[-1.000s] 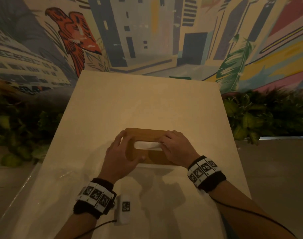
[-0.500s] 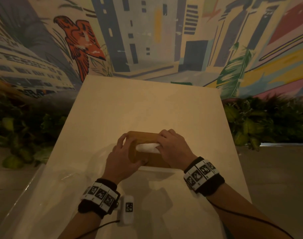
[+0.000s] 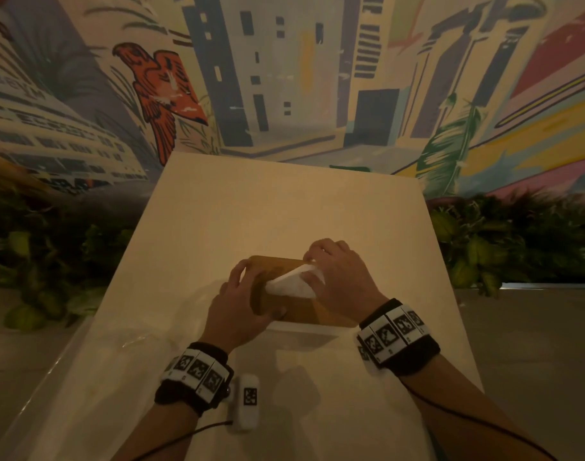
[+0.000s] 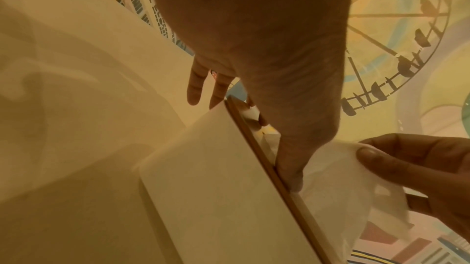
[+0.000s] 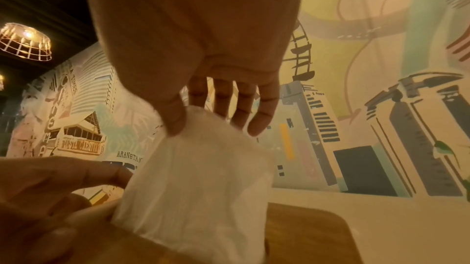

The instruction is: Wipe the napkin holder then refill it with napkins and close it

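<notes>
The napkin holder, a white box with a wooden lid, lies on the pale table in front of me. My left hand grips its left end, thumb on the lid and fingers round the far side. My right hand pinches a white napkin that stands up out of the lid's slot. The right wrist view has thumb and fingers closed on the napkin's top edge above the wooden lid. The holder's white side and lid edge fill the left wrist view.
A small white device with a black marker lies near the table's front, by my left wrist. Crinkled clear plastic sits at the near left. Leafy plants flank both sides of the table, and a painted mural wall stands behind it.
My right hand has lifted and drawn the napkin up out of the slot, where it lay flat before. The left hand keeps its hold on the holder's left end.
</notes>
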`<control>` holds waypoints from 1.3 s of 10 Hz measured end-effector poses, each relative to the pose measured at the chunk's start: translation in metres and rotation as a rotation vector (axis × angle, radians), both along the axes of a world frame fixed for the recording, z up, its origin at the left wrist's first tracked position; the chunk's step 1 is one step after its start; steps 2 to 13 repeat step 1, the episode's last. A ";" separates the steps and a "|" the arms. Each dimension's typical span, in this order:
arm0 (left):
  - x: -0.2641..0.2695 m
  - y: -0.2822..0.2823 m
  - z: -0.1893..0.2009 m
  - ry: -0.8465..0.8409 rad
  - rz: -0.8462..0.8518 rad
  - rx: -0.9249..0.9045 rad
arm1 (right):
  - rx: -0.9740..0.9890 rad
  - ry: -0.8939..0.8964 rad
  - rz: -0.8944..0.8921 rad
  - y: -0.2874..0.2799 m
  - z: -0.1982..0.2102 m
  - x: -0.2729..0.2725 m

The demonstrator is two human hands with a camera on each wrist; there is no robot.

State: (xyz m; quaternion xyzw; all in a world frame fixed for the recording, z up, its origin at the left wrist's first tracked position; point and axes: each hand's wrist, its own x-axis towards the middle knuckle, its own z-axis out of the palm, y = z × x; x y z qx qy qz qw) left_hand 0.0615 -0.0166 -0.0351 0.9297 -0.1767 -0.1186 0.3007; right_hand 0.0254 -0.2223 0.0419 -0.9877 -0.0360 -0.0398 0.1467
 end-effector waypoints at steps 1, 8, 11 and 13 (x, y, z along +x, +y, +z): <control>-0.007 0.003 0.002 -0.045 0.030 -0.091 | 0.052 0.019 -0.049 -0.009 0.008 -0.012; -0.007 0.003 0.002 -0.045 0.030 -0.091 | 0.052 0.019 -0.049 -0.009 0.008 -0.012; -0.007 0.003 0.002 -0.045 0.030 -0.091 | 0.052 0.019 -0.049 -0.009 0.008 -0.012; -0.007 0.003 0.002 -0.045 0.030 -0.091 | 0.052 0.019 -0.049 -0.009 0.008 -0.012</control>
